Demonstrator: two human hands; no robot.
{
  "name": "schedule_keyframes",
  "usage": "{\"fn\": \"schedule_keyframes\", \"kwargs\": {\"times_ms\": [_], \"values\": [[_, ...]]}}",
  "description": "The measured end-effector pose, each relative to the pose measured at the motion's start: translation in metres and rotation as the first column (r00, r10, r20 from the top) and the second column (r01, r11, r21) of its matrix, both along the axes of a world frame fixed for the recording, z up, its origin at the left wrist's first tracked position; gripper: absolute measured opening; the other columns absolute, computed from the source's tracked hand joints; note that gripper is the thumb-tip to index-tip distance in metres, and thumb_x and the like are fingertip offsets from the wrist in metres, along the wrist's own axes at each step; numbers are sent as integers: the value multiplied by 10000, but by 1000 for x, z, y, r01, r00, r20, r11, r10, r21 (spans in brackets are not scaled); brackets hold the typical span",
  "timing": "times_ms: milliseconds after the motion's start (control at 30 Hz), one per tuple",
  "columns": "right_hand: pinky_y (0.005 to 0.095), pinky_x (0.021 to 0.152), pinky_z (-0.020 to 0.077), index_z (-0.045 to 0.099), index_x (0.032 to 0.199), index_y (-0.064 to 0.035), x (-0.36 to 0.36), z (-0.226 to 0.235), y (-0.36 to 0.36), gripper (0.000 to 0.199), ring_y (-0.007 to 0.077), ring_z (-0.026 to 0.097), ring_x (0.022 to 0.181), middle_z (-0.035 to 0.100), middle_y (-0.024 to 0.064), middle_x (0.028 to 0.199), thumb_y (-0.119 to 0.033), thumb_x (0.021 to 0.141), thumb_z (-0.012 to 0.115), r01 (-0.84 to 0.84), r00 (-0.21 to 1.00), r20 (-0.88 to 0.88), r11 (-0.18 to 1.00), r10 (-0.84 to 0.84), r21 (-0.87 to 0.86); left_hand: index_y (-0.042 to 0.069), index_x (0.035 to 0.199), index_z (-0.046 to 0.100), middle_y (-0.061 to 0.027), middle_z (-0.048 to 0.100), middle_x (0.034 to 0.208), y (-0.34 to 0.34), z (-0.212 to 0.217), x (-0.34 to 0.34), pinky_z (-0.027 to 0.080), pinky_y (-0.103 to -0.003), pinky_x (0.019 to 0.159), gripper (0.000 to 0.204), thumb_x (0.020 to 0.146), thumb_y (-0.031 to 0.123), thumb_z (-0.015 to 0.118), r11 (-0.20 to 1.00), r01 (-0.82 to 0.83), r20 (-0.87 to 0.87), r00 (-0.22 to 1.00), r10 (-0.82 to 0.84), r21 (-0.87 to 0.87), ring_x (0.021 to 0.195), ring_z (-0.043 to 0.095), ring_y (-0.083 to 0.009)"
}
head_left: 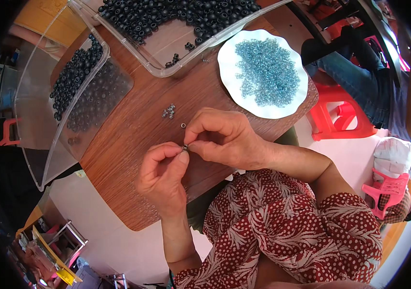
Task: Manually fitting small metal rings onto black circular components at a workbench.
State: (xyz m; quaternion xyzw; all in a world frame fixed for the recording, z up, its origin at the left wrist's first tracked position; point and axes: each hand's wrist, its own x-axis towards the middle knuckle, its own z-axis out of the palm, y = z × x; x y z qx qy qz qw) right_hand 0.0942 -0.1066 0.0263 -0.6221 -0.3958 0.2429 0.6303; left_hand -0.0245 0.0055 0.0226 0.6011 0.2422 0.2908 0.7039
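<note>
At the centre of the round wooden table (133,144), the left hand (164,176) and right hand (224,137) meet fingertip to fingertip, both pinched narrow on one small dark bead (185,147) held just above the tabletop. For clean work at this step, a judgement only, the pinch wants to stay light and close over the wood, so a dropped piece lands near. Just beyond the fingers lie a loose metal ring (183,125) and a small cluster of joined pieces (169,111). Farther back, a white scalloped plate (229,72) carries a heap of pale blue rings (267,72). Two clear plastic trays, one at the far edge (167,48) and one at the left (37,120), hold black beads (167,14); whether these match the held bead cannot be told
</note>
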Motion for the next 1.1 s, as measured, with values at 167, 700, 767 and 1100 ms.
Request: {"fn": "schedule_keyframes", "kwargs": {"times_ms": [167,700,767,1100], "values": [[284,677,454,599,869,-32,3,-3,3,179,186,571,791,593,58,850,51,723,662,-10,976,216,999,-2,52,-40,846,612,-105,611,858,3,3,1,448,-238,600,157,713,-116,644,952,20,32,999,-11,-307,674,545,-136],[198,685,447,609,902,-14,-2,1,1,99,48,535,836,592,7,892,43,822,627,-78,891,-447,997,75,11,-66,966,610,-106,625,855,6,-1,1,444,-263,595,168,812,-1,593,932,97,29,995,-92,-348,683,569,-156],[192,689,447,611,904,-13,1,0,1,105,49,539,828,591,7,896,36,816,639,-81,888,-453,997,73,3,-71,991,612,-108,628,868,7,-1,0,448,-262,605,186,819,-3,591,923,106,45,994,-96,-371,688,569,-156],[199,696,434,614,901,-16,-1,-1,1,119,54,529,816,577,10,895,34,801,653,-69,963,-265,997,54,-45,-63,902,645,-56,611,828,6,1,-1,413,-206,620,120,787,-29,638,991,54,-57,996,-62,-123,701,533,-100]]}}
